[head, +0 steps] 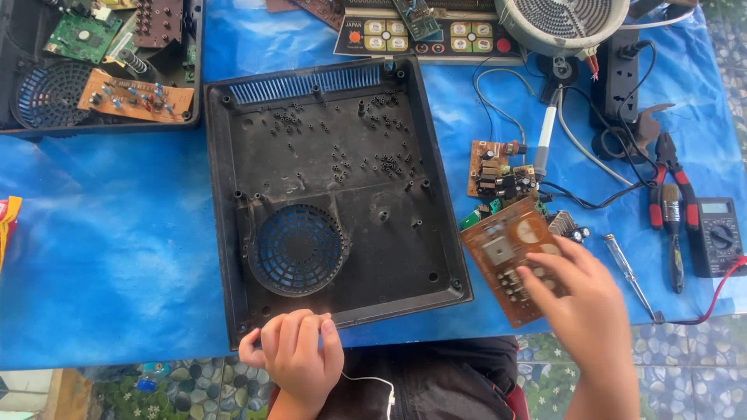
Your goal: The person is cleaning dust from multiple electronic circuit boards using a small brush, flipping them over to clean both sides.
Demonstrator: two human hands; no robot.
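The left hand (296, 354) rests curled on the near edge of the big black tray (334, 194), gripping nothing. Just right of the tray, the right hand (580, 299) lies flat and open on a brown circuit board (506, 253) (it is tilted) on the blue bench (109, 257).

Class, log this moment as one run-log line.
left hand: resting on black plastic casing edge | right hand: on brown circuit board | blue table cover

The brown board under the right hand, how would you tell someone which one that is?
Start at the big black plastic tray in the middle of the blue table. Just past its lower right corner, an orange-brown circuit board lies tilted under the right hand. It is larger than the small board above it and shows its flat soldered side.
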